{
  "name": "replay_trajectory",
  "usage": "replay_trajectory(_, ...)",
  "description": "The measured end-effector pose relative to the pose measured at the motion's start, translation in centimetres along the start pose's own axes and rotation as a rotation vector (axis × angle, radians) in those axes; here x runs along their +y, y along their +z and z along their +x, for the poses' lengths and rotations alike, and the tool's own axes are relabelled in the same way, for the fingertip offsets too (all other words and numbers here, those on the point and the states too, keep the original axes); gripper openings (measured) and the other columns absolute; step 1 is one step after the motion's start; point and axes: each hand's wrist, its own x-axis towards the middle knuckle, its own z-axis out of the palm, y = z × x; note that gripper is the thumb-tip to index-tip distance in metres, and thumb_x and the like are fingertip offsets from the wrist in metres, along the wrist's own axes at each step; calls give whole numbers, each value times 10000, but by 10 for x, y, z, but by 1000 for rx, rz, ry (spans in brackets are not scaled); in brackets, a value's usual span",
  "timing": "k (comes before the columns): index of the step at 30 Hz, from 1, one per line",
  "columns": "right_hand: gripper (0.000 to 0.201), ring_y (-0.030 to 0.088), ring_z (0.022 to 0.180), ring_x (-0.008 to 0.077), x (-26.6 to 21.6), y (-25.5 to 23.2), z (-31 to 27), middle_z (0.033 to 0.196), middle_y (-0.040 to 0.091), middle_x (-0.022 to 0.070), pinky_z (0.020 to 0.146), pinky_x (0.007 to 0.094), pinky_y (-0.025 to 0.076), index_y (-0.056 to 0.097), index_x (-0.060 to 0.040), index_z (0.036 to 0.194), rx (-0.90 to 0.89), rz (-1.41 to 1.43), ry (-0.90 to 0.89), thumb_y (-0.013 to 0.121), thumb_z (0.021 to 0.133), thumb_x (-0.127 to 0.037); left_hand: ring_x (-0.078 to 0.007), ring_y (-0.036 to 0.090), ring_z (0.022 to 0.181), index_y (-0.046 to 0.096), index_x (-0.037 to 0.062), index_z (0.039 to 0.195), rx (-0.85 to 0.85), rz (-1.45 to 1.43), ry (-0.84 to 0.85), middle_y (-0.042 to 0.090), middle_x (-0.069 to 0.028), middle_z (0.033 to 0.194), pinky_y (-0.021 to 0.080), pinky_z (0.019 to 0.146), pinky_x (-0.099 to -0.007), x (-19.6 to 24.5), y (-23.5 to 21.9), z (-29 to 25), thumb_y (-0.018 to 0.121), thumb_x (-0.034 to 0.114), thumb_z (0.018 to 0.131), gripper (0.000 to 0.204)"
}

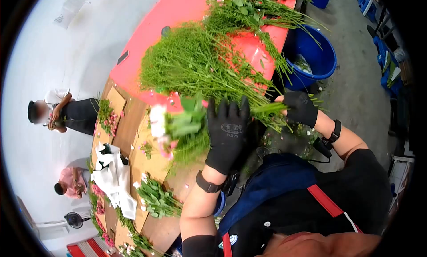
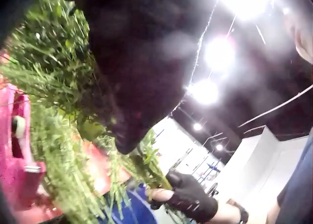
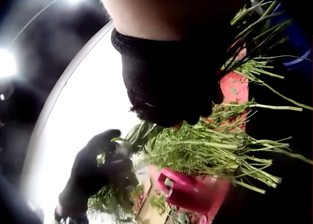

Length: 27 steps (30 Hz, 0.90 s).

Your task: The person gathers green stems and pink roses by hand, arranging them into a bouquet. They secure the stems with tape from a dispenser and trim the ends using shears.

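In the head view my left hand (image 1: 226, 134) shows its gloved back; beside it is a blurred bunch with white blooms (image 1: 158, 119), pink blooms and green leaves (image 1: 184, 123). The right wrist view shows this left hand (image 3: 95, 170) with fingers curled round the bunch's stems (image 3: 139, 133). My right hand (image 1: 301, 108) pinches the lower ends of green stems (image 1: 269, 107) between thumb and fingers, also visible in the left wrist view (image 2: 188, 194). Beyond both hands, a large pile of feathery greenery (image 1: 182, 57) lies on the red tabletop (image 1: 147, 39).
A blue bucket (image 1: 327, 57) stands beside the table's edge, near my right hand. More flowers (image 1: 155, 197) and a white cloth (image 1: 113, 177) lie on the left part. Two people are beyond the table. A pink container (image 3: 188, 192) stands near the greenery.
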Motion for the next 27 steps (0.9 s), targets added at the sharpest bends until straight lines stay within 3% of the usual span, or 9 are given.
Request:
replay_trajectory(4, 280, 655, 761, 237, 38, -12, 27, 850, 659, 133, 674, 335, 498, 639, -42, 1052, 341, 161, 305, 656, 776, -92, -322, 496, 1173, 597, 113, 1193, 290, -91, -27, 582, -93, 1152, 310, 1043, -519, 10, -23, 34, 696, 293, 772, 469)
replay_trajectory(8, 240, 608, 711, 328, 124, -21, 76, 795, 607, 152, 618, 412, 476, 579, -45, 1034, 536, -320, 296, 620, 846, -189, -319, 500, 1175, 599, 100, 1189, 205, -243, -35, 586, -99, 1165, 322, 1032, -514, 12, 4, 4, 699, 265, 794, 440)
replay_trajectory(12, 399, 578, 1053, 295, 245, -10, 120, 1101, 624, 171, 902, 358, 433, 525, -48, 1267, 644, -193, 353, 570, 883, -144, -320, 526, 1142, 601, 88, 1183, 54, -247, -182, 602, -102, 1144, 352, 1004, -490, 6, 40, -56, 705, 244, 785, 440)
replay_trajectory(15, 374, 554, 979, 387, 276, -10, 137, 1033, 607, 194, 850, 453, 437, 575, -69, 1169, 314, -463, 603, 585, 820, -199, -326, 532, 1125, 595, 67, 1181, -27, -247, -307, 599, -121, 1145, 368, 986, -473, 3, 52, -93, 711, 242, 777, 455)
replay_trajectory(18, 240, 571, 962, 374, 230, 1, 157, 1003, 608, 190, 798, 469, 464, 613, -71, 977, 512, -823, 266, 543, 816, -235, -339, 535, 1084, 583, 39, 1180, -71, -252, -417, 591, -147, 1125, 388, 938, -462, 1, 58, -119, 711, 241, 773, 471)
replay_trajectory(20, 204, 584, 872, 354, 221, 20, 168, 881, 612, 143, 759, 465, 472, 627, -78, 879, 279, -578, 153, 532, 831, -252, -355, 533, 1028, 572, 20, 1169, -58, -246, -442, 580, -158, 1092, 407, 874, -461, 1, 63, -132, 705, 238, 771, 473)
replay_trajectory(22, 251, 611, 949, 334, 197, 55, 166, 961, 650, 164, 828, 441, 484, 654, -61, 863, -91, -448, 464, 560, 793, -283, -344, 543, 1011, 569, 6, 1167, -60, -265, -475, 591, -164, 1065, 417, 859, -460, 2, 64, -139, 710, 223, 772, 473)
replay_trajectory(24, 376, 600, 1028, 348, 178, 79, 165, 1056, 642, 196, 908, 422, 466, 664, -56, 948, -469, -357, 550, 568, 757, -366, -338, 548, 1004, 566, 3, 1171, -26, -289, -498, 598, -163, 1052, 420, 852, -456, 1, 68, -143, 713, 213, 773, 474)
replay_trajectory(27, 428, 598, 963, 393, 191, 102, 150, 970, 638, 231, 857, 453, 463, 612, -13, 954, -103, -209, 476, 612, 756, -393, -349, 559, 1010, 553, 11, 1218, -58, -360, -492, 596, -185, 1083, 421, 865, -441, -3, 62, -136, 713, 215, 792, 499)
